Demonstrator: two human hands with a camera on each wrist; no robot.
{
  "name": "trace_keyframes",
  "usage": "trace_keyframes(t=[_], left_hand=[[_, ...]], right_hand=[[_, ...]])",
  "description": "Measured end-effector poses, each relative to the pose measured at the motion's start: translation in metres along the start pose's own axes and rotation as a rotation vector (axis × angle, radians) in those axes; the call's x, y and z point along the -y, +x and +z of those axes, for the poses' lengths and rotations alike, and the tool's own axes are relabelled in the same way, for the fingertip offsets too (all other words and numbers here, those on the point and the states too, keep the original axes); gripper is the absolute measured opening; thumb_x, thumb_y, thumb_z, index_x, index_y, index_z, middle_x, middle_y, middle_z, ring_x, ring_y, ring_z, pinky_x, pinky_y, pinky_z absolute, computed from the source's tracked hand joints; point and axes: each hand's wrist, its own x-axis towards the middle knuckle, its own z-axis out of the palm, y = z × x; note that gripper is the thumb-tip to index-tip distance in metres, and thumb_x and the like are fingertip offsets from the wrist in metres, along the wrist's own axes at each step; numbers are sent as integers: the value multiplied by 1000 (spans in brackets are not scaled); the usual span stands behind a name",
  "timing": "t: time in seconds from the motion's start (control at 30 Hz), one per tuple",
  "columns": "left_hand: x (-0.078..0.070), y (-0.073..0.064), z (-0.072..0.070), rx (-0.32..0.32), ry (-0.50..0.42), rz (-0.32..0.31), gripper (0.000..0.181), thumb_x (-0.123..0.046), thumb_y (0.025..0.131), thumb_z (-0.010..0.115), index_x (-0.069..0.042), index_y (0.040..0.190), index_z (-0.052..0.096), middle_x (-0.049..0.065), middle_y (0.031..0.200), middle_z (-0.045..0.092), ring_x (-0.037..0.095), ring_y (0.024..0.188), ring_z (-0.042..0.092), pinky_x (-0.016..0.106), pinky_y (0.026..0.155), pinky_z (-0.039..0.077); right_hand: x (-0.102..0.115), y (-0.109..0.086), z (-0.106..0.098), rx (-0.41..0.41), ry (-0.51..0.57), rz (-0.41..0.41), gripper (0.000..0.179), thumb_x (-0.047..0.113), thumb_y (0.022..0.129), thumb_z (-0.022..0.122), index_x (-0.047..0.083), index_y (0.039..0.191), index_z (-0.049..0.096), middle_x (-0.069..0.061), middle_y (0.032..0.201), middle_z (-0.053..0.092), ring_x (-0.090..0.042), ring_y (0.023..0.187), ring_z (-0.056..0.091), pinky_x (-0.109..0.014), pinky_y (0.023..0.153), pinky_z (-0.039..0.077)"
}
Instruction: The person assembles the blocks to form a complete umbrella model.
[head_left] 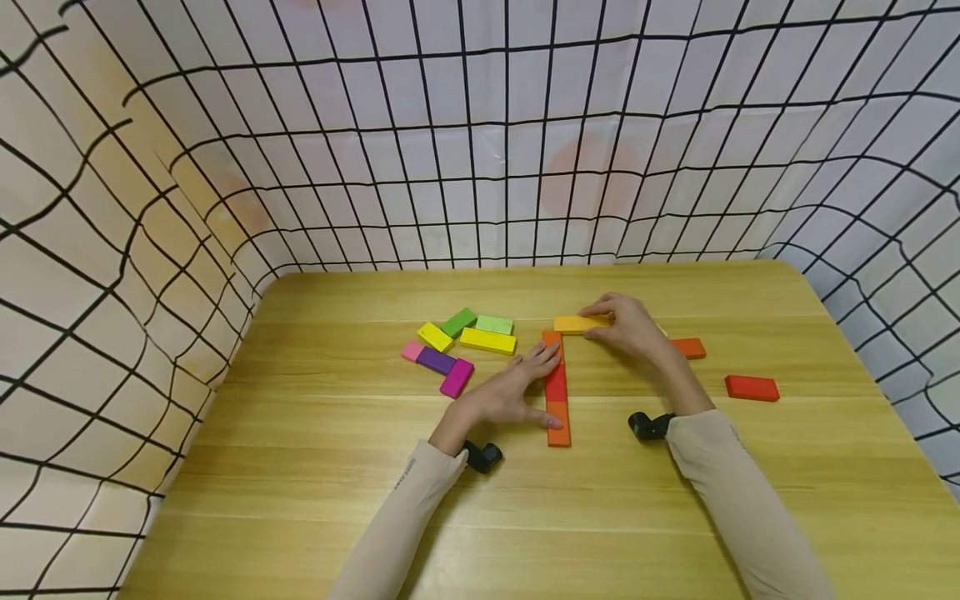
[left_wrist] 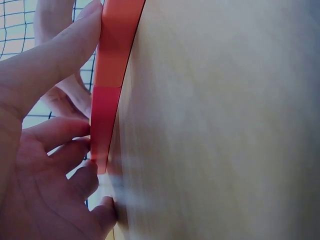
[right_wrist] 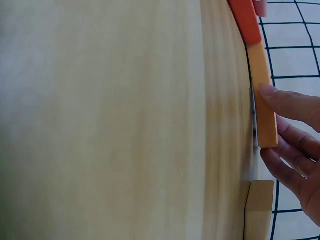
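My left hand (head_left: 513, 392) spreads along a straight column of flat blocks, its thumb on the near orange block (head_left: 558, 437) and its fingertips on the upper part. A red block (head_left: 555, 387) lies in the middle of the column, with another orange block (head_left: 552, 337) at the far end. Between thumb and fingers, my right hand (head_left: 630, 329) pinches a yellow-orange block (head_left: 567, 326), laid crosswise at the column's far end. In the right wrist view that block (right_wrist: 265, 122) meets the orange one (right_wrist: 247, 25) end to end.
Left of the column lie yellow blocks (head_left: 487, 340), green ones (head_left: 459, 322), a purple block (head_left: 437, 360), a magenta one (head_left: 457, 378) and a pink one (head_left: 412, 351). To the right are an orange block (head_left: 690, 347), a red block (head_left: 752, 387) and a pale tan block (right_wrist: 259, 207). Wire mesh surrounds the table.
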Motion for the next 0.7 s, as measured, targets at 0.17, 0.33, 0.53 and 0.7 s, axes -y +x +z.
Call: trace_keyframes(t=[0.17,0.33,0.53,0.7], left_hand=[[0,0,0,-3,-3,1,104,-39,90,81,-9,166,17,2,176,0,20,163,-7,49,133,1],[0,0,1,-1,-5,-2,104,-39,90,81,-9,166,17,2,176,0,20,163,-7,48,133,1],[0,-1,0,0,-5,-6,104,-39,90,81,-10,166,16,1,176,-1,19,163,-8,48,133,1],[0,-1,0,3,-9,-5,104,-39,90,81,-10,166,17,0,176,-1,19,163,-8,48,133,0]], right_hand=[[0,2,2,6,-10,-8,35,9,95,74,2,129,71,-21,122,65,-35,105,57,-48,91,50],[0,2,3,14,-27,-7,35,9,95,74,2,130,71,-21,123,65,-37,107,58,-51,94,51],[0,3,2,34,-27,3,36,8,96,72,1,131,70,-22,128,64,-41,116,58,-57,102,49],[1,2,2,51,-21,9,39,9,96,71,1,134,66,-23,133,61,-43,126,55,-61,111,45]])
